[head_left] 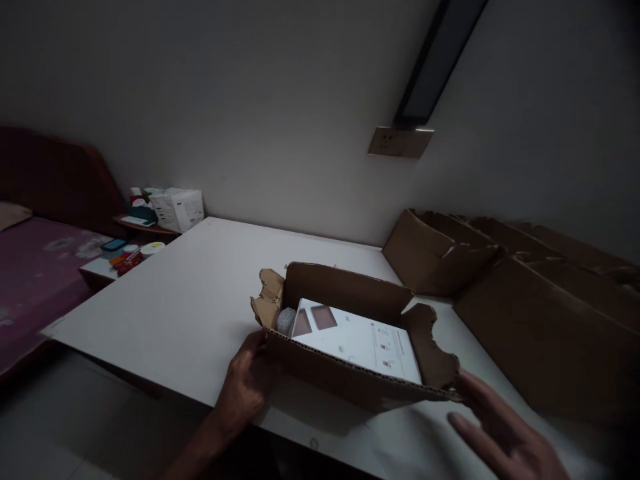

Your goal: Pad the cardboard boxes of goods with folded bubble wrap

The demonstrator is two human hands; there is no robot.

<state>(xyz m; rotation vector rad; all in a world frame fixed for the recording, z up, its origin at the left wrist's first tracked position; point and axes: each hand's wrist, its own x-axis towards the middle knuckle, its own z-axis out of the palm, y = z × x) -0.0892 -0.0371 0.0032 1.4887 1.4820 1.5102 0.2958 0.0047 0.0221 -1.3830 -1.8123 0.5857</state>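
Ideally, steady the carton [340, 375] evenly from both ends, left hand [244, 383] touching at eight o'clock, grip unclear, right hand [523, 443] spread wide at four o'clock.

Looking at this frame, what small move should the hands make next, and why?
Probably close the right hand onto the carton at its right end: the thumb stands clear of it, while the left hand is at its near left corner. Holding both ends should steady it, with the white box inside.
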